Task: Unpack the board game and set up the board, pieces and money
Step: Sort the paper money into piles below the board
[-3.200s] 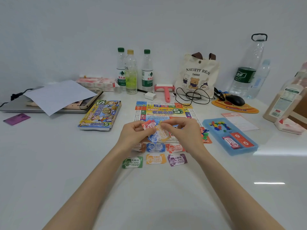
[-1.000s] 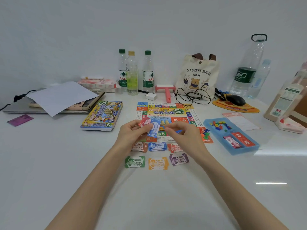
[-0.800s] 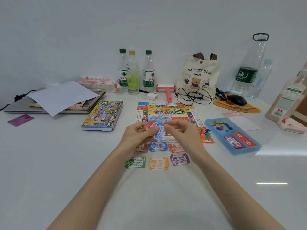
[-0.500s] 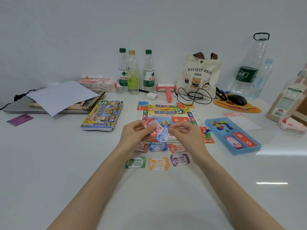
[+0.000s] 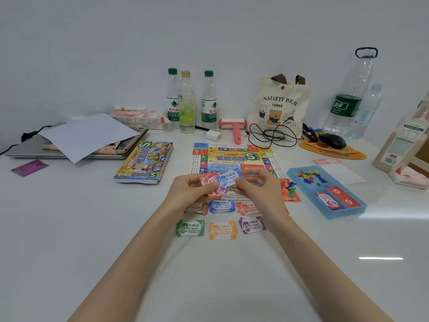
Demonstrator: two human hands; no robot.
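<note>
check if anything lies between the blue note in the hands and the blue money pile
Nothing visible does. The right hand pinches the blue note over the board's near edge, atop the red notes that the left hand grips; the blue pile lies uncovered just nearer the person.

Glossy, smooth white tabletop [image 5: 81, 228]; thin paper money notes [image 5: 228, 178]; blue plastic tray [image 5: 346, 213]; matt cloth tote bag [image 5: 278, 101]; clear plastic bottles [image 5: 186, 103].
</note>
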